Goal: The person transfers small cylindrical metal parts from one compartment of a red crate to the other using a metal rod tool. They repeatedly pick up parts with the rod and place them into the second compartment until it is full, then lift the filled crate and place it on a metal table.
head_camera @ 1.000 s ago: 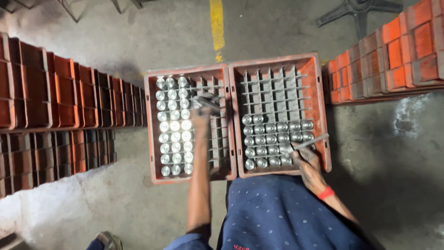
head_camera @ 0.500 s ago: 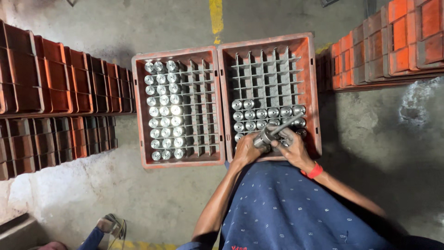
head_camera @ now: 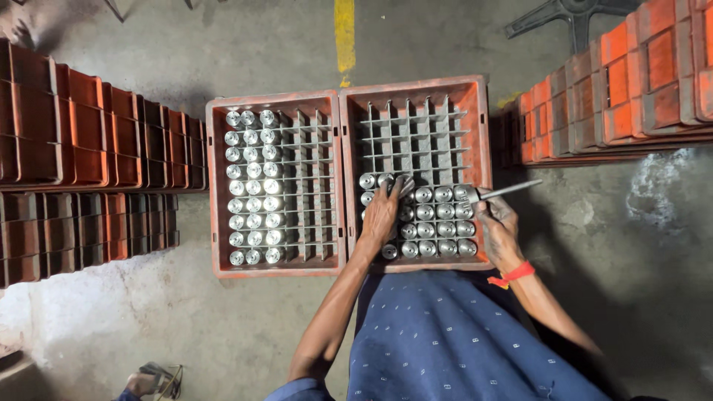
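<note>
Seating a cylinder (head_camera: 405, 186) in the right crate (head_camera: 483, 134) | left hand (head_camera: 382, 215) gripping it | right hand (head_camera: 497, 223) clenched on rod (head_camera: 509, 191) | best: keep it upright, centred over its cell

Upright shiny metal cylinders (head_camera: 434, 223) in right crate (head_camera: 483, 148)

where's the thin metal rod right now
In the head view, the thin metal rod is in the right hand, sticking out past the right crate's right wall, beside its filled rows.
</note>
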Tool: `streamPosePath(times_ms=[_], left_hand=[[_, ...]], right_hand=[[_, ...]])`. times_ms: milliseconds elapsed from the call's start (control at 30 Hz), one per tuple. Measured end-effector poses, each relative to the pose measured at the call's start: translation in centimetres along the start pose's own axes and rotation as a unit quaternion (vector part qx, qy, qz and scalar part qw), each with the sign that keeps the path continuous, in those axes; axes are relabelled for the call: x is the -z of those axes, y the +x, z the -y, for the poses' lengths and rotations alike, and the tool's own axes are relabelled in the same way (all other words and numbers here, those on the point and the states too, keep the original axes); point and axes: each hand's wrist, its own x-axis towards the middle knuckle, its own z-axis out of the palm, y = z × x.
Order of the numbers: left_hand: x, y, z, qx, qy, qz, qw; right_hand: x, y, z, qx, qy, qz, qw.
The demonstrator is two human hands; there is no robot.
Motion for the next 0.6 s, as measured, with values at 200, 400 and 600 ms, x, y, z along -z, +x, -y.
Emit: streamPosePath(times_ms=[200, 400, 600], left_hand=[[-0.6, -0.5, 1.1, -0.019, -0.185, -0.133, 0.974], [3.2, -8.4, 6.4, 0.116, -0.078, -0.217, 0.966], [7.7, -14.6, 16.9, 0.25, 0.103, -0.274, 0.923]], right_hand=[[-0.6, -1.8, -1.2, -0.053, 0.013, 0.003, 0.998], [-0.9, -3.2, -3.4, -0.067, 0.022, -0.001, 0.998], [-3.2, -3.8, -4.1, -0.086, 0.0, 0.038, 0.996]])
